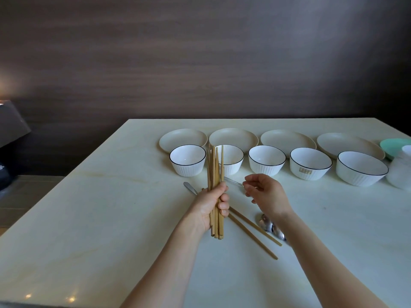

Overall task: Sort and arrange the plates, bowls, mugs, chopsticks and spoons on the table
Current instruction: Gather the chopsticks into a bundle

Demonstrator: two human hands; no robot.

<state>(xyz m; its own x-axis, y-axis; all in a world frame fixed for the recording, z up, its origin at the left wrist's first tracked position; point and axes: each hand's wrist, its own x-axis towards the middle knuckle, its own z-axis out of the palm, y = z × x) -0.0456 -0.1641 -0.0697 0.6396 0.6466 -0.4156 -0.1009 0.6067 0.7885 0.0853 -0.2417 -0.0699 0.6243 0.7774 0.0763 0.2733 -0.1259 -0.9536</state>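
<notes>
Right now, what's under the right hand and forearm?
Under the right hand, two steel spoon bowls and one thin spoon handle show on the table. Two loose chopsticks lie beside them. The rest of the spoons is covered, so the count is unclear.

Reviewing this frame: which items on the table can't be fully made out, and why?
- Head view: the green dish and translucent container are cut by the right edge; mugs can't be confirmed.
- Spoons: the right hand and forearm cover parts, so the count is unclear.
- Chopstick bundle: sticks overlap in the left hand, so the number is unclear.
</notes>
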